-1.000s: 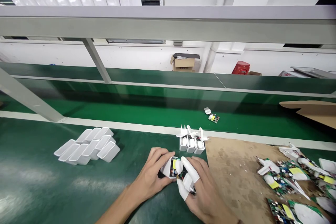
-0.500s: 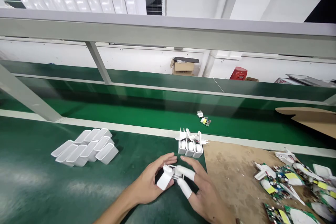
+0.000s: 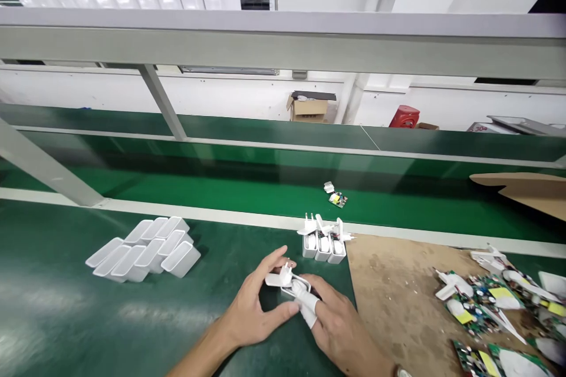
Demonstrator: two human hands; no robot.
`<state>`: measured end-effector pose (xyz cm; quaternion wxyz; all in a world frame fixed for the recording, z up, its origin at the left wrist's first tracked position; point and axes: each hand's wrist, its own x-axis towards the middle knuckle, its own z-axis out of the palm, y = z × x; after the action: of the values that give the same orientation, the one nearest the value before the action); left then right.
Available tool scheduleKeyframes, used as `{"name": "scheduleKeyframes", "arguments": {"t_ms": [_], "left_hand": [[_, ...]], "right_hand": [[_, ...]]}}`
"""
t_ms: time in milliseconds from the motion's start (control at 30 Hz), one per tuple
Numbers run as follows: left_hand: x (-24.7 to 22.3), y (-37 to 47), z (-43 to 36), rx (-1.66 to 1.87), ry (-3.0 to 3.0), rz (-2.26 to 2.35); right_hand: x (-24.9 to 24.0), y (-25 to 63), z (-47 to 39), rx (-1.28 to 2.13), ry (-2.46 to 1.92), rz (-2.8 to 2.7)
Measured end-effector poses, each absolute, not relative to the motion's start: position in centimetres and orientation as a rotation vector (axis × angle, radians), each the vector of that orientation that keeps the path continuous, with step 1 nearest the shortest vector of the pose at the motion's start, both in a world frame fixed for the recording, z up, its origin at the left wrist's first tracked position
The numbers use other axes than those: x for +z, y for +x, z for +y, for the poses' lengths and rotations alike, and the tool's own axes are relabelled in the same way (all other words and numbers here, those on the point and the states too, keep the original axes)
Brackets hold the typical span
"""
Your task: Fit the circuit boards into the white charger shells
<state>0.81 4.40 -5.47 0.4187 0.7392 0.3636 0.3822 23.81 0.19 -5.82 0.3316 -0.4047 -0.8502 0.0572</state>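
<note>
Between my hands is a white power adapter [image 3: 286, 275], its open case rim showing, with a two-pin plug cap tilted over the opening. My left hand [image 3: 254, 306] curls round its left side, thumb along the near side. White finger cots cover the thumb and index finger of my right hand [image 3: 338, 318], which pinch at the adapter's right side. My fingers hide the lower case. Just beyond stand three white cases [image 3: 323, 247] in a row, filled, with plug caps lying loosely on top.
Empty white cases [image 3: 141, 247] are grouped at left. Several circuit boards [image 3: 480, 300] with white plug caps lie on brown cardboard [image 3: 389, 294] at right. One board [image 3: 338, 199] lies on the green conveyor belt [image 3: 247, 194] behind. A grey frame beam [image 3: 283, 50] spans above.
My right fingers have come in onto the adapter, and its plug cap has turned over the case opening. My left thumb has moved to the near side. The view has shifted slightly.
</note>
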Motion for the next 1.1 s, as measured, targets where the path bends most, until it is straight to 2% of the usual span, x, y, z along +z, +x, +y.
{"name": "scheduleKeyframes", "arguments": {"t_ms": [367, 533, 667, 767, 933, 1100], "left_hand": [[-5.9, 1.0, 4.8, 0.938, 1.914, 1.017], [-6.1, 0.7, 4.8, 0.946, 1.864, 0.961], [-5.0, 0.1, 5.9, 1.114, 1.712, 0.887], [-2.7, 0.0, 8.4, 1.240, 1.653, 1.117], [0.5, 2.0, 15.7, 1.018, 1.995, 1.209], [0.3, 6.4, 23.5, 0.665, 2.234, 1.099]], "right_hand": [[-6.1, 23.6, 0.3, 0.315, -1.128, -2.106], [-6.0, 23.2, 0.2, 0.251, -1.131, -2.185], [-6.2, 22.9, 0.2, 0.252, -1.179, -2.162], [-6.4, 22.8, 0.4, 0.239, -1.181, -2.176], [-7.9, 22.7, 1.1, 0.081, -1.152, -2.220], [-11.2, 22.1, 1.9, 0.112, -1.225, -2.112]]}}
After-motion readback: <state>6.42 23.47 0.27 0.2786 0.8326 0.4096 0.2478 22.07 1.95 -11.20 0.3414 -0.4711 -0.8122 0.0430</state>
